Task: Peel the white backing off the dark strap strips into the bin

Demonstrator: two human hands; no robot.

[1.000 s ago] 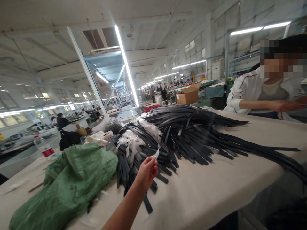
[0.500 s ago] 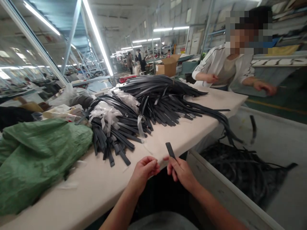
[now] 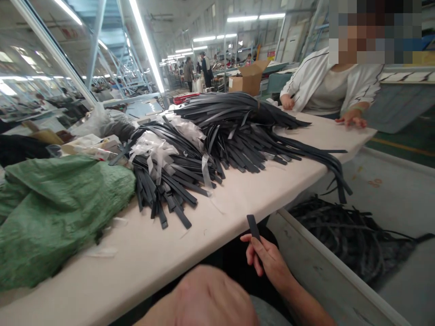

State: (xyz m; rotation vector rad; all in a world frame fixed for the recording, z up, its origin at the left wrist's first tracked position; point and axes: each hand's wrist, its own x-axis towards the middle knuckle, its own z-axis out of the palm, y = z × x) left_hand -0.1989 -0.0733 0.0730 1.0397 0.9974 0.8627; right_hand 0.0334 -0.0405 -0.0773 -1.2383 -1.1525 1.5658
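Observation:
My right hand is closed on a short black strap, pinched between thumb and fingers. The strap's flat end points up, just off the table's front edge. My left hand is large and blurred at the bottom of the view, close to the camera. Its fingers are hidden, so what it holds, if anything, cannot be seen. Beyond my hands lies a big heap of black straps on the pale-topped table. Strips of whitish tape wrap some of the bundles.
To the right stands a grey bin with tangled black straps inside. A green woven sack covers the table's left part. Across the table, a person in a white jacket rests a hand on its edge. A cardboard box sits behind.
My left hand has come back toward the camera, away from the right one. The right hand still grips its strap, slightly lower in view. The co-worker's hand has come down onto the table.

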